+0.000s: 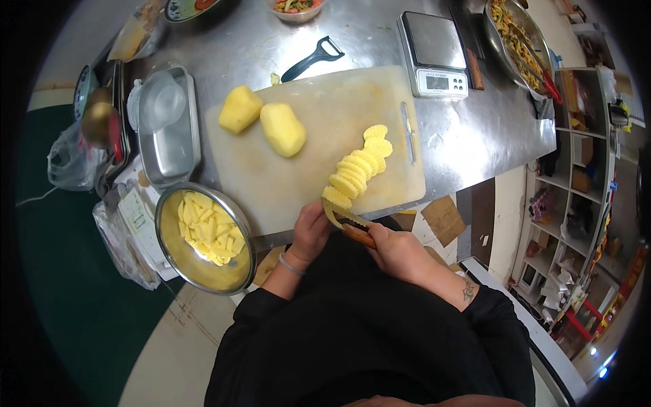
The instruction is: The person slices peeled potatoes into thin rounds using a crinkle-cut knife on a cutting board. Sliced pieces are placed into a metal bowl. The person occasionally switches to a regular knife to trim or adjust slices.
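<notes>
My right hand (399, 252) grips the wooden handle of a crinkle-cut knife (351, 219) with a wavy blade. At the near edge of the cutting board (315, 178), the blade's far end meets the fingertips of my left hand (309, 231). Those fingers are curled, and whether they pinch anything is hidden. Just beyond the blade, ridged potato slices (356, 173) overlap in a row running away to the right. A peeled potato (283, 129) and another peeled potato (240, 109) rest at the board's upper left.
Cut potato pieces (208, 224) fill part of a steel bowl (244, 274) at left. Behind it stands a metal tray (170, 160). A peeler (310, 58) lies beyond the board; a digital scale (435, 56) and a wooden-handled knife (474, 71) lie right. Farther right is a food-filled pan (526, 84).
</notes>
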`<state>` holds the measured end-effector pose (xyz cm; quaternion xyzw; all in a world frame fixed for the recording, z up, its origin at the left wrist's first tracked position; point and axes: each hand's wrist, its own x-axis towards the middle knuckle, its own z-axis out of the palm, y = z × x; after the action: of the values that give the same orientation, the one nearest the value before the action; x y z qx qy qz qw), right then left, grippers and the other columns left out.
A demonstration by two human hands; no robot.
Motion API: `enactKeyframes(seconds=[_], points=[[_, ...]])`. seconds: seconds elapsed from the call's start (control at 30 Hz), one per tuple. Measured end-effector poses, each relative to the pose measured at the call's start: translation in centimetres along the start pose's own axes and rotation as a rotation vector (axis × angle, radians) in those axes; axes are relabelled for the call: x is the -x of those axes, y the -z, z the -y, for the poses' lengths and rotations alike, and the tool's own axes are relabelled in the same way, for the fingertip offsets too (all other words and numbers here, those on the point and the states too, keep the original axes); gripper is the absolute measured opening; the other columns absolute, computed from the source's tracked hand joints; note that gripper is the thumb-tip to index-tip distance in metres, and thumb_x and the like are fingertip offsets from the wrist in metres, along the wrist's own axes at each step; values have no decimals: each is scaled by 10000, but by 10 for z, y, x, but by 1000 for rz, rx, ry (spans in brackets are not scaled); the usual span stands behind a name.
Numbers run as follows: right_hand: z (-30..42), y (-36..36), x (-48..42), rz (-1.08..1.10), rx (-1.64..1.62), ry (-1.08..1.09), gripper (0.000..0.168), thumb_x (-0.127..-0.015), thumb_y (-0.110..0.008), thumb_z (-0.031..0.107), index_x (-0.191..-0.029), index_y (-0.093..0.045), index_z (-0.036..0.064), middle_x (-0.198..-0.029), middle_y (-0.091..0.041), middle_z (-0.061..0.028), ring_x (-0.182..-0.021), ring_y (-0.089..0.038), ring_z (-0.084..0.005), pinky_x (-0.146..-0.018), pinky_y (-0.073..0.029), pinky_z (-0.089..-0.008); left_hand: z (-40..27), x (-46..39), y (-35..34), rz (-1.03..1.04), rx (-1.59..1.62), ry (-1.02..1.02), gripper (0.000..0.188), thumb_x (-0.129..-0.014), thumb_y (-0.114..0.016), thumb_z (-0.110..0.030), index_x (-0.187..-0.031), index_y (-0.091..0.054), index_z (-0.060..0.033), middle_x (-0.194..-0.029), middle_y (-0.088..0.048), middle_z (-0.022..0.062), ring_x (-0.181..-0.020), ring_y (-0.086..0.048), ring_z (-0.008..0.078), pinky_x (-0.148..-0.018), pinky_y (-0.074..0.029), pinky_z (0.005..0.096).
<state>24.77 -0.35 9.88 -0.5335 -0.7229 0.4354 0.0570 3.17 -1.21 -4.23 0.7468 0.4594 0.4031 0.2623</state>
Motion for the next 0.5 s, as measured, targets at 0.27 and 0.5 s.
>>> enactKeyframes(seconds=[0.27, 0.5], points=[[-2, -10, -10, 44, 53, -38, 357, -854, -689, 130, -1125, -495, 4, -852, -660, -210, -747, -662, -418, -625, -542, -489, 0, -1, 1, -5, -21, 19, 300, -728, -738, 34, -1022, -681, 7, -1130, -651, 152, -1008, -630, 346, -862, -524, 408], [4, -3, -18, 43, 49, -27, 178, -884, -625, 140, -925, -501, 18, -771, -648, -202, -698, -660, -405, -588, -534, -483, 4, 0, -2, -15, 2, 17, 307, -718, -743, 44, -1017, -690, -2, -1134, -651, 152, -1021, -632, 349, -882, -526, 407]])
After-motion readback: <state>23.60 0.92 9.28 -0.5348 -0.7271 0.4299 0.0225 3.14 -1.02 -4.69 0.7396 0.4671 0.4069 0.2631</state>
